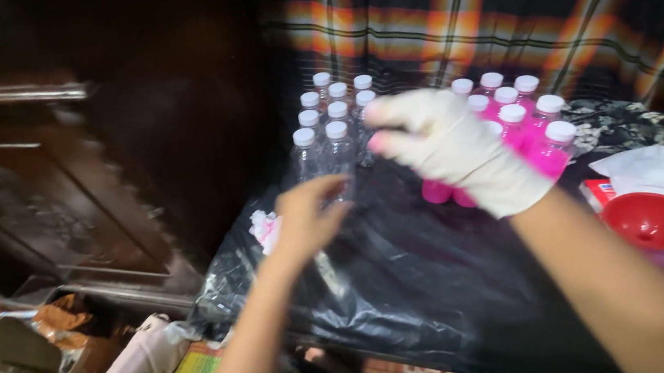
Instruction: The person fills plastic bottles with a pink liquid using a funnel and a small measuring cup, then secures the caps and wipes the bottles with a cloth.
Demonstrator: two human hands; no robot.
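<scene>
Black plastic sheeting (421,278) is covering the surface right in front of you, crinkling at its near edge above a clutter of wrappers and packaging on the floor. Your left hand (309,213) is bare and reaching forward over the sheet, fingers curled loosely together toward the nearest clear bottle (338,153) — motion blur is hiding whether they are actually touching it. Your right hand (455,146), wearing a pale glove, is hovering just beyond, fingers bent and bunched rather than spread; I cannot tell whether it is pinching anything.

Behind the left hand, a cluster of clear bottles with white caps (331,112) is standing upright, looking empty. Just to the right, partly hidden by the gloved hand, a second cluster of capped bottles holding pink liquid (520,120) is standing close-packed. Judging by the two groups, roughly half the bottles are already filled and capped, while the clear ones are not yet filled.

Off to the right, a red funnel (653,220) is resting on another container, beside white cloth or paper (663,168). Farther back, a dark plaid fabric (480,29) is hanging behind everything, and dark carved wood furniture (65,142) is filling the left side.
</scene>
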